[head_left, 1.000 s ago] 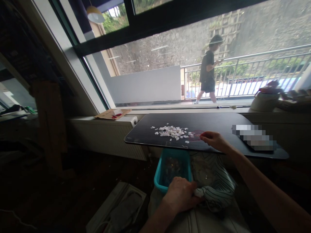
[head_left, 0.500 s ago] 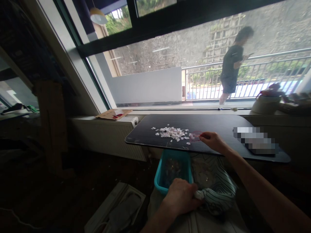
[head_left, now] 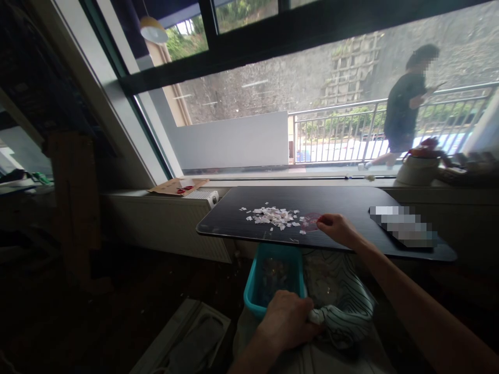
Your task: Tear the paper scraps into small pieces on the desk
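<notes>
My right hand (head_left: 336,227) is pinched over the dark tabletop (head_left: 218,208). Its fingertips hold a thin, see-through red piece (head_left: 311,222) whose exact kind I cannot make out. Left of that piece, close to its edge, lies a loose heap of small white paper scraps (head_left: 273,216). Below the table's front edge, my left hand (head_left: 286,318) is closed on a bunched edge of white cloth with dark wavy lines (head_left: 346,314). Beside this hand stands a turquoise plastic bin (head_left: 251,283) with small pale bits inside.
A dark flat object, blurred out (head_left: 403,227), lies at the table's right. Red-handled scissors (head_left: 185,189) rest on brown paper (head_left: 161,188) by the radiator (head_left: 156,218). A round pale container (head_left: 417,169) stands on the sill. Outside the window walks a person (head_left: 405,106).
The person outside has moved right. The view has shifted slightly. Both my hands keep their holds, with the red piece still beside the paper scraps.
</notes>
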Demonstrator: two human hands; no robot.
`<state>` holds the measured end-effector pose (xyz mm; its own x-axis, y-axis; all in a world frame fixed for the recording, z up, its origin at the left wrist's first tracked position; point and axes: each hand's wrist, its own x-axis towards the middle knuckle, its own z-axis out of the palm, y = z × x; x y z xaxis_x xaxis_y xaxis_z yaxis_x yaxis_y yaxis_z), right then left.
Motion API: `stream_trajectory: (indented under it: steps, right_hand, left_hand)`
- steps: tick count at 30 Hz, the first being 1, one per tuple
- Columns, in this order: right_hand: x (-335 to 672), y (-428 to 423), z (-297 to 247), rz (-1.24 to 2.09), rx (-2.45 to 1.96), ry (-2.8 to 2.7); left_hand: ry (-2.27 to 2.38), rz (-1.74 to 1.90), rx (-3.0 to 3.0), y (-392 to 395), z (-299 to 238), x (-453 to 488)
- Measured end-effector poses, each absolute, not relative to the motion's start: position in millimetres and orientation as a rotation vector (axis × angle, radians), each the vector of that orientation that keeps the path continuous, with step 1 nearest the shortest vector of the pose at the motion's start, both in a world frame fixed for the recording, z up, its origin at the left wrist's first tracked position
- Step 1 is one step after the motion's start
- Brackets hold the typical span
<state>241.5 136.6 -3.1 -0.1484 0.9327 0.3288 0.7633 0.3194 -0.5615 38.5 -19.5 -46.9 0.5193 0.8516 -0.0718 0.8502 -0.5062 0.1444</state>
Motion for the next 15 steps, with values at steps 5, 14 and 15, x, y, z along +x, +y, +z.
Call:
stream_trajectory:
  steps: [5, 14, 15]
  right_hand:
    - [240.4, 134.8, -0.3, 0.348, -1.506, -1.968]
    - [247.8, 127.1, 9.8, 0.309, -1.589, -1.919]
    - [247.7, 126.5, 10.7, 0.308, -1.594, -1.919]
  left_hand:
    - [1.46, -0.007, 2.593, -19.0, -47.1, 38.4]
    - [1.449, 0.001, 2.584, -19.4, -46.1, 38.9]
    - [1.45, -0.001, 2.581, -19.3, -45.6, 39.0]
